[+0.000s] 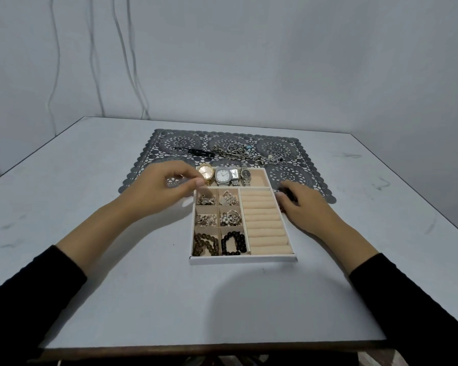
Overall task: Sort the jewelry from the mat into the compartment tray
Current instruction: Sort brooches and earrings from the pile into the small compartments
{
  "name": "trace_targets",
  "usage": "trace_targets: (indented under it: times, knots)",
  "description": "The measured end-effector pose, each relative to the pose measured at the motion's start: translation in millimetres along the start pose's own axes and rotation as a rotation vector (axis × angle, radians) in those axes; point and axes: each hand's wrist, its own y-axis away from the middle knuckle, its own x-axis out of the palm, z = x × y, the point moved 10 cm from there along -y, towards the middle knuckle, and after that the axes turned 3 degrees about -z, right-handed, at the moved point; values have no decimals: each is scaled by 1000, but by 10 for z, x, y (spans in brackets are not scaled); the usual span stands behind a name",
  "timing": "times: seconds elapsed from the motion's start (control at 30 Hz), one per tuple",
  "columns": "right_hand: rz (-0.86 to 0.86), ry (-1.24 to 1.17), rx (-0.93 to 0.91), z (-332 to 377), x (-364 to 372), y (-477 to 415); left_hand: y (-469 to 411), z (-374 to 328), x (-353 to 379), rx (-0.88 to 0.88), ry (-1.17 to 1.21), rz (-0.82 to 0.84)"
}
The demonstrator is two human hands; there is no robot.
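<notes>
Left hand (167, 187) hovers at the far-left corner of the compartment tray (242, 260), fingers curled, thumb and forefinger tips pinched together; can't tell if anything tiny is between them. Right hand (306, 208) sits just beside the tray's right wall, fingers curled in. Something dark shows by the fingertips, grip unclear.

Tray's far long compartment holds four watches (226, 175) side by side, with a bare stretch at its right end. Six small squares on the left hold metal pieces in the far four, brown beads (205, 244) near left and black beads (234, 243) near right. Ring rolls (266, 223) fill the right section.

Tray's far end lies on the grey lace mat (306, 178). Left on the mat: a chain pile (236, 151), a black strap-like item (196, 152) and loose small rings (279, 154). All of it sits on a white table (117, 286).
</notes>
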Motion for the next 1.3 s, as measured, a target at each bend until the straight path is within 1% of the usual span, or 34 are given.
trace_targets:
  times: [0.07, 0.23, 0.37, 0.57, 0.77, 0.9, 1.07, 1.23, 1.3]
  knots:
    - [-54, -19, 27, -52, -86, -51, -74, 95, -55, -17, -4, -43]
    - [-215, -91, 48, -139, -318, -228, -345, 267, -143, 7, -134, -116]
    - [-248, -87, 4, -164, -334, -438, -587, 389, -86, 3, -166, -99]
    - [-199, -52, -59, -147, -172, -787, -936, 652, 57, -42, -196, -26]
    - [-103, 25, -141, -98, 53, -1101, -1170, 978, 256, -13, -291, 121]
    - [-80, 57, -144, -161, 159, -1269, -1278, 1090, 403, 20, -382, 214]
    - [-73, 0, -137, -179, 181, -1366, -1428, 1110, 543, 57, -424, 268]
    - [-141, -114, -82, -337, 38, -1352, -1603, 1067, 646, 84, -411, 279]
    - [-142, -146, -72, -423, 23, -1330, -1660, 1051, 703, 101, -412, 290]
